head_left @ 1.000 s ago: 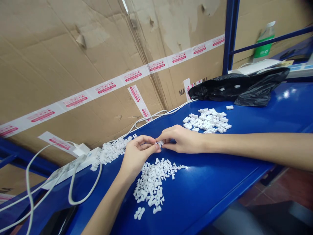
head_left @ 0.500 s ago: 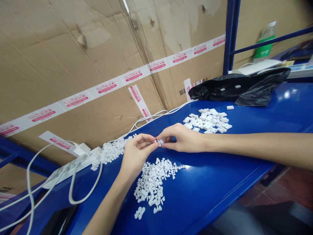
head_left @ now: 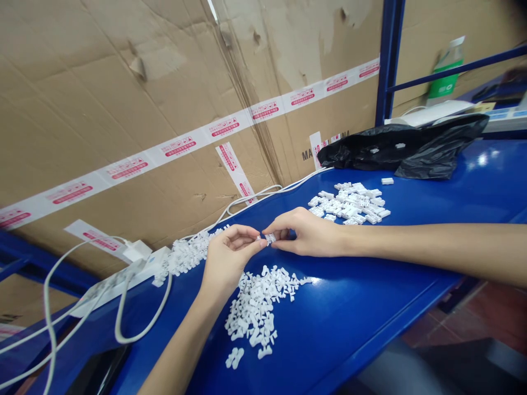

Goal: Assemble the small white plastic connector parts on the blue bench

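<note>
Black flat object [head_left: 99, 367], one, partly out of view, at the table's near left, kind not clear. White bone-shaped pieces, one heap [head_left: 255, 307], loosely spread on the blue table [head_left: 354, 307], between its near edge and the hands; a small cluster [head_left: 234, 357] lies just apart on the near side. Left hand [head_left: 226, 252], one: thumb and forefinger pinched nearly together on a small white piece [head_left: 258, 237], mostly covered by the fingertips; other fingers curled in, palm side turned inward, forearm slanting up from the near side past the heap. Right hand [head_left: 302, 233], one: thumb and fingers closed narrowly on a white block [head_left: 270, 238], its end pointing at the left fingertips; a gap shows between thumb and forefinger behind the grip, back of the hand upward, forearm lying nearly level from the right. Block and small piece are held above the table, end to end, just beside each other; contact between them cannot be told. Second heap of white pieces [head_left: 189, 252], along the back edge, beside a power strip [head_left: 123, 280] with white cables. White blocks, one pile [head_left: 352, 203], toward the back edge beyond the right hand; single block [head_left: 387, 181] just beside it. Black plastic bag [head_left: 428, 156], crumpled, at the far right of the back edge.
</note>
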The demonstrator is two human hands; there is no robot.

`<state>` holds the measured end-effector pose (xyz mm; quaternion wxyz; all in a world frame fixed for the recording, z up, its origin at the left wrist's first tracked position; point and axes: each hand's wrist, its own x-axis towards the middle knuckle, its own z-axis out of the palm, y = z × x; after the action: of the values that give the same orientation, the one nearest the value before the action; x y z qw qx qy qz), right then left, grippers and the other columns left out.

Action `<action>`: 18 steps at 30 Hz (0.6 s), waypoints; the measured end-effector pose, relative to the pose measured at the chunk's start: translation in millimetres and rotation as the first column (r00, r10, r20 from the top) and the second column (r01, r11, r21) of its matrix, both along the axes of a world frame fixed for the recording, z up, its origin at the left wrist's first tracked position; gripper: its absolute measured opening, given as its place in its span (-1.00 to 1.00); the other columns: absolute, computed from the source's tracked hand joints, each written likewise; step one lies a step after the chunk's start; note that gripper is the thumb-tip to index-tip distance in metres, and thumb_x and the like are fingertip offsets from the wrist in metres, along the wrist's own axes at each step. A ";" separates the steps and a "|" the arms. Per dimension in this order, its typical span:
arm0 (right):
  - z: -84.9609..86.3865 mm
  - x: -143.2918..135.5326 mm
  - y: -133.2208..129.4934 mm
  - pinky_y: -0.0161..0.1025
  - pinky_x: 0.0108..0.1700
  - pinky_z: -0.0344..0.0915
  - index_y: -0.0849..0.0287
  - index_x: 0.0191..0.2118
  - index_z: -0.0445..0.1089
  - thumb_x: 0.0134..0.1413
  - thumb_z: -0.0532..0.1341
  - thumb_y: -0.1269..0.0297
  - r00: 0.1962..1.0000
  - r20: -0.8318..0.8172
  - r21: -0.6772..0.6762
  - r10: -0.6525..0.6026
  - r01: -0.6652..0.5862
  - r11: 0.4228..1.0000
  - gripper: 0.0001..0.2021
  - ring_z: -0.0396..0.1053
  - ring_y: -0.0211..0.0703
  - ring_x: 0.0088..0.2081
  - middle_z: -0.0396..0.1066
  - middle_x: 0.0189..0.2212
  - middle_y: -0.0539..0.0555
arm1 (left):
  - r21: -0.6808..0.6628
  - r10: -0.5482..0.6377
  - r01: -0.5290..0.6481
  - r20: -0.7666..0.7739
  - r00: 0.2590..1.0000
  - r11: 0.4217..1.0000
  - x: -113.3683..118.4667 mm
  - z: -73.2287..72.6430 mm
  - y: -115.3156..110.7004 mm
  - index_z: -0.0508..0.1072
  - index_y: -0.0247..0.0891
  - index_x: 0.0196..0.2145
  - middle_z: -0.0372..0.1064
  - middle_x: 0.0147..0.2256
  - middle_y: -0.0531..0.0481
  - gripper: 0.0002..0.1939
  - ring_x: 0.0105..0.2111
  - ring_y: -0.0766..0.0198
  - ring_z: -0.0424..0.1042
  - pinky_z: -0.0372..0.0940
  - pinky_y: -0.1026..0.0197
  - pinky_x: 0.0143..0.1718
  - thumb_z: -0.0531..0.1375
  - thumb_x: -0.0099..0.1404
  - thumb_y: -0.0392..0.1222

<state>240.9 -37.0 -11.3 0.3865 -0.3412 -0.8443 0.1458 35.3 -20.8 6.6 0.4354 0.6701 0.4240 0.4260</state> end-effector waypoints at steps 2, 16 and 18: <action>0.1 0.1 0.3 -0.31 -0.28 0.31 0.27 -0.16 0.58 0.17 0.27 0.50 1.000 0.015 0.020 0.004 -0.004 1.000 -0.84 0.42 -0.25 -0.36 0.55 -0.32 0.09 | 0.001 0.003 -0.003 0.000 1.000 1.000 0.1 0.4 0.0 0.53 -0.31 -0.39 0.55 -0.39 -0.02 -0.72 -0.34 0.29 0.56 0.43 0.33 -0.26 0.50 -0.05 -0.25; 0.2 0.8 0.0 -0.31 -0.24 0.32 0.25 -0.10 0.57 0.14 0.27 0.55 0.999 0.026 0.029 0.039 -0.040 0.999 -0.77 0.46 -0.21 -0.29 0.57 -0.28 0.09 | 0.044 -0.002 0.002 0.000 1.000 0.999 2.6 1.7 -4.0 0.53 -0.30 -0.41 0.56 -0.42 0.00 -0.69 -0.38 0.30 0.55 0.43 0.35 -0.30 0.54 -0.10 -0.26; 0.5 0.3 -0.5 -0.32 -0.25 0.35 0.24 -0.09 0.57 0.13 0.26 0.55 0.998 -0.029 -0.027 0.049 -0.050 0.998 -0.75 0.49 -0.22 -0.29 0.58 -0.30 0.07 | 0.057 -0.016 0.016 -0.004 1.000 0.998 2.9 2.1 -5.1 0.53 -0.30 -0.41 0.57 -0.42 -0.02 -0.69 -0.38 0.28 0.56 0.45 0.32 -0.28 0.54 -0.09 -0.24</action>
<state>241.2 -37.5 -10.8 0.3901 -0.3233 -0.8448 0.1719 38.2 -25.9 8.7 0.4189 0.6863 0.4071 0.4333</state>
